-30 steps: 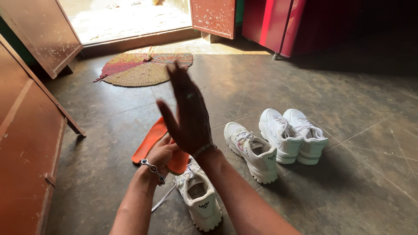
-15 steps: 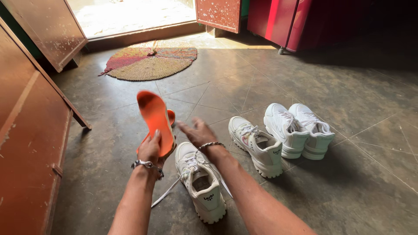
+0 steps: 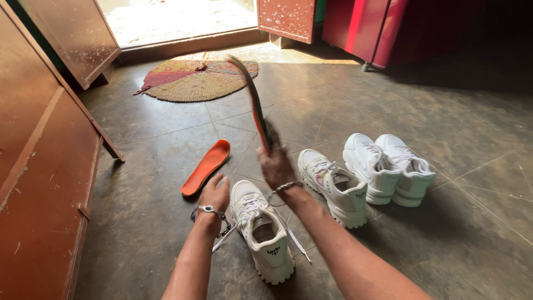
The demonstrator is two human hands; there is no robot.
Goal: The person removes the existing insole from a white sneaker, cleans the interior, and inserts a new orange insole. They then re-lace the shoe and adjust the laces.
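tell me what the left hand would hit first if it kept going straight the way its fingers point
Most likely the orange insole on the floor just ahead of the left hand, which points up and slightly left toward it. Depth is hard to judge, but nothing else shows between them.

The raised insole [image 3: 252,97] in the right hand [image 3: 276,165] is motion-blurred and seen edge-on, so its face is hidden. The left hand [image 3: 215,194] hides its fingertips behind the near shoe [image 3: 264,230]. Both forearms leave the picture at its bottom edge.
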